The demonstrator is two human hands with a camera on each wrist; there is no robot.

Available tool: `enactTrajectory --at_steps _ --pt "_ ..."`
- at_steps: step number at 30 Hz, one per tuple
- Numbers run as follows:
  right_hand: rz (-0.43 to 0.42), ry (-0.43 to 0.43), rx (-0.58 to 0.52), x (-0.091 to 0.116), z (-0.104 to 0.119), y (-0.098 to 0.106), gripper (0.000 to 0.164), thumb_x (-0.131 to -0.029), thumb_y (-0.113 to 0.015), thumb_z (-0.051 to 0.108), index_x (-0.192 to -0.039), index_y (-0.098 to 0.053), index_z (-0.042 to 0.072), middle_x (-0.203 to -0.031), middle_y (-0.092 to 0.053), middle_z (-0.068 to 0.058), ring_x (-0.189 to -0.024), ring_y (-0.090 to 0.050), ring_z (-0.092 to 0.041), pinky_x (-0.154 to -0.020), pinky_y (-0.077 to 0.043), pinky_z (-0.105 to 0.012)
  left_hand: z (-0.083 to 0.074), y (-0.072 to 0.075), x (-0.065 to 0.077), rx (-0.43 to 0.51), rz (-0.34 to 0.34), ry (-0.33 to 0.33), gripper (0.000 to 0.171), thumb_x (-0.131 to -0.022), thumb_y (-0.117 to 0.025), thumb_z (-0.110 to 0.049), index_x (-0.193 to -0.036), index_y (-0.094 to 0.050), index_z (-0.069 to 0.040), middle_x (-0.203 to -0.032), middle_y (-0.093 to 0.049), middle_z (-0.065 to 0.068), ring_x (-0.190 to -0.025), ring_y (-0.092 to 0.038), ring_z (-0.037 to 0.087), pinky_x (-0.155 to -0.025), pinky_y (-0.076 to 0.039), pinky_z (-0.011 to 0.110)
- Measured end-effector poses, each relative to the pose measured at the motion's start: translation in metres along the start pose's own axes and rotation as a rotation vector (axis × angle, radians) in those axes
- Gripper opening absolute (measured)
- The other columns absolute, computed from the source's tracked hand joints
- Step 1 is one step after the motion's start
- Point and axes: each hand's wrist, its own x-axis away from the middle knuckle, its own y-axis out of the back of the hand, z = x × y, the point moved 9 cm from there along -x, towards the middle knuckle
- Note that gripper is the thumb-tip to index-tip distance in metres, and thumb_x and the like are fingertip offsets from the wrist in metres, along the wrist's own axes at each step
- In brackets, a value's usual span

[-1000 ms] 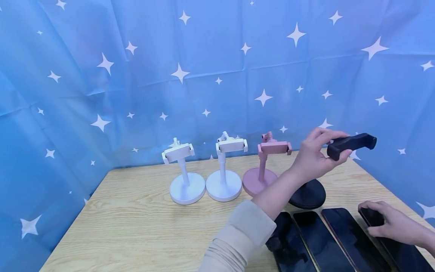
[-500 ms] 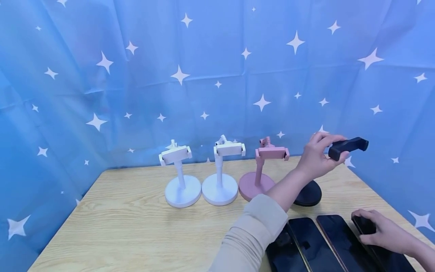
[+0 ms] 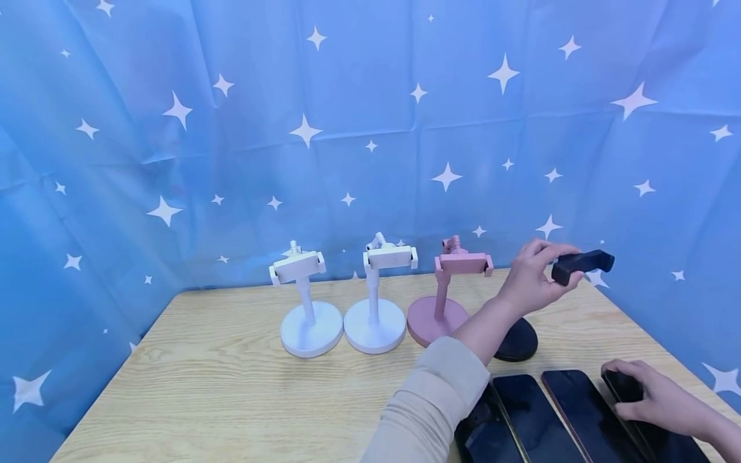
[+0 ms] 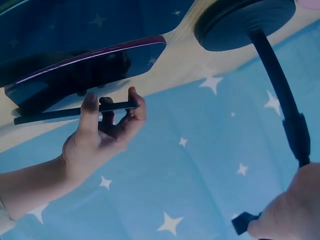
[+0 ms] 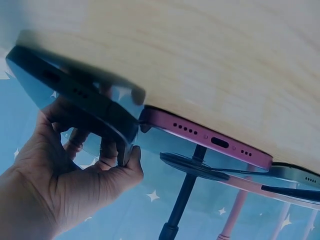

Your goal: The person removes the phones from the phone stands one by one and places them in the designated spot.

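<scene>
My left hand pinches the black clamp at the top of a black phone stand. The stand's round base shows beyond my forearm, which hides most of the pole in the head view. In the left wrist view, the black pole runs from the base down to my fingers. At the right, my right hand grips the far end of a dark phone, thumb on one long edge and fingers on the other. The right wrist view shows that phone tilted, beside a pink-edged phone.
Two white stands and a pink stand form a row at the table's back. Three other phones lie side by side left of the held one. A blue star-patterned curtain hangs behind the wooden table.
The head view has shifted a little. My left hand and the black clamp have moved down and left, and the black base has shifted slightly left. My right hand keeps its grip on the phone.
</scene>
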Motion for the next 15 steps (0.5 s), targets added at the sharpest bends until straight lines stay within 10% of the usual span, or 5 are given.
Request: enactTrajectory --at_steps 15 --pt "-0.043 0.068 0.078 -0.018 0.007 0.01 0.057 -0.075 -0.073 0.017 -0.115 -0.047 -0.014 -0.11 -0.045 -0.036 -0.097 -0.041 -0.052 -0.069 -0.044 -0.054 0.006 -0.002 -0.001 0.016 0.187 0.082 0.035 -0.09 -0.059 -0.027 -0.124 -0.056 -0.018 -0.124 -0.056 -0.005 -0.128 -0.034 0.001 -0.098 -0.024 0.007"
